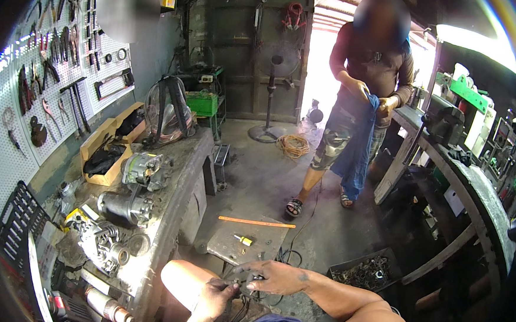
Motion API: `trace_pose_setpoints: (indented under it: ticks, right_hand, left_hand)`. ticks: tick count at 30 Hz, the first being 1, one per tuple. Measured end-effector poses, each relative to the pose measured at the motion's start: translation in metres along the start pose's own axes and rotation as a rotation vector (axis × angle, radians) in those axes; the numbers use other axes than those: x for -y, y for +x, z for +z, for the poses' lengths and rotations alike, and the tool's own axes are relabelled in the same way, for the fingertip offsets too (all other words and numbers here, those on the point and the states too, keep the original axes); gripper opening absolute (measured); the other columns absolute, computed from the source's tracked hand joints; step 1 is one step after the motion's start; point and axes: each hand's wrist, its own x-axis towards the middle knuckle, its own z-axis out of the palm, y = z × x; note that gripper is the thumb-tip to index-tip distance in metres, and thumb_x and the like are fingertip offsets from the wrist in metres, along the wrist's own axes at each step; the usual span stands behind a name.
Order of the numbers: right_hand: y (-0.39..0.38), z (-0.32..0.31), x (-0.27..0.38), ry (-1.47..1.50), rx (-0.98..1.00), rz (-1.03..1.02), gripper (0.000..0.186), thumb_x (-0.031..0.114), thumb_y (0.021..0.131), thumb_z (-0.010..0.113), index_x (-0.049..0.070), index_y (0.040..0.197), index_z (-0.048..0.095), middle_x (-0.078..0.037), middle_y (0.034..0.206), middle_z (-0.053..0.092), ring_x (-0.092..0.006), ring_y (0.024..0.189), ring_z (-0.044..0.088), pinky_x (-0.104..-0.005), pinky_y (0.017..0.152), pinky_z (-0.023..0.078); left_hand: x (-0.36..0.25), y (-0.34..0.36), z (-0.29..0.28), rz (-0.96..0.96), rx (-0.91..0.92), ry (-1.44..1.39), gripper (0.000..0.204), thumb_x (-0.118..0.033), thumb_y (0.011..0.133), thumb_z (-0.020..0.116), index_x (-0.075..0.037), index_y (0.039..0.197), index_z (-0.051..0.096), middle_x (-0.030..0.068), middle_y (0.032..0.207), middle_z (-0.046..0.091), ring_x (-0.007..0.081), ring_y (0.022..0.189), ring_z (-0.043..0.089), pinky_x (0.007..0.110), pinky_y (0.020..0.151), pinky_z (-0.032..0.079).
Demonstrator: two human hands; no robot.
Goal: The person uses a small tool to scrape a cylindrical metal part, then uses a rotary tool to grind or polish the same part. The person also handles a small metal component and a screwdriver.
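Over my lap, my left hand (216,295) is closed, its thumb and fingertips pinching something small and dark that I cannot make out. Close to its right, my right hand (278,277) curls its fingers round another small dark piece, too small to name. Just beyond both hands stands a low worn board seat (263,242). Across its far side lies a thin orange strip (257,222) like a hacksaw blade. A short yellow object with a dark end (243,240) rests nearer the middle of that seat.
The left workbench (182,167) carries an alternator (102,243), a starter motor (124,207) and cardboard boxes under a tool pegboard. A tray of small metal parts (362,272) sits on the floor at right. Another person (369,79) stands ahead holding a blue cloth (358,143).
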Motion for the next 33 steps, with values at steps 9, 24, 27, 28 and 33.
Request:
trace_pose_setpoints:
  ticks: [9,24,27,28,33]
  right_hand:
    - [0.089,0.073,0.059,-0.171,0.552,-0.289,0.07,0.023,0.105,0.063,0.0,0.165,0.033,-0.034,0.129,0.069,-0.0424,0.119,0.07,-0.0491,0.106,0.053]
    - [0.112,0.082,0.062,-0.039,0.678,-0.453,0.055,0.006,0.099,0.066,0.002,0.153,0.054,-0.018,0.13,0.068,-0.025,0.103,0.072,-0.038,0.091,0.058]
    - [0.1,0.06,0.017,0.236,0.636,-0.007,0.047,0.011,0.101,0.068,0.002,0.146,0.059,-0.009,0.118,0.068,-0.0134,0.093,0.068,-0.0299,0.075,0.059]
    - [0.097,0.057,0.006,0.254,0.618,0.057,0.046,0.014,0.1,0.07,0.002,0.144,0.061,-0.008,0.117,0.068,-0.0108,0.104,0.067,-0.0284,0.077,0.058]
    - [0.092,0.064,-0.016,0.225,0.481,-0.28,0.046,0.018,0.098,0.071,0.0,0.139,0.063,-0.013,0.128,0.063,-0.0229,0.114,0.063,-0.0398,0.101,0.051]
  left_hand:
    - [0.062,0.003,0.013,0.01,0.007,-0.015,0.03,-0.027,0.1,0.074,-0.008,0.122,0.079,0.0127,0.109,0.079,0.0215,0.099,0.074,0.041,0.089,0.059]
    - [0.032,-0.004,0.012,0.039,0.015,-0.091,0.03,-0.028,0.101,0.074,-0.008,0.122,0.08,0.0123,0.109,0.08,0.02,0.098,0.074,0.039,0.088,0.059]
    - [0.033,0.0,0.003,0.015,0.001,-0.08,0.03,-0.028,0.101,0.074,-0.008,0.122,0.08,0.0123,0.109,0.08,0.0196,0.098,0.074,0.039,0.088,0.059]
    - [0.029,0.005,0.0,0.006,0.0,-0.07,0.03,-0.028,0.101,0.074,-0.008,0.122,0.08,0.0122,0.11,0.08,0.0195,0.098,0.074,0.039,0.088,0.059]
    - [0.004,0.032,-0.007,-0.057,-0.014,-0.027,0.03,-0.029,0.102,0.074,-0.008,0.122,0.08,0.0121,0.11,0.08,0.019,0.097,0.074,0.039,0.088,0.06]
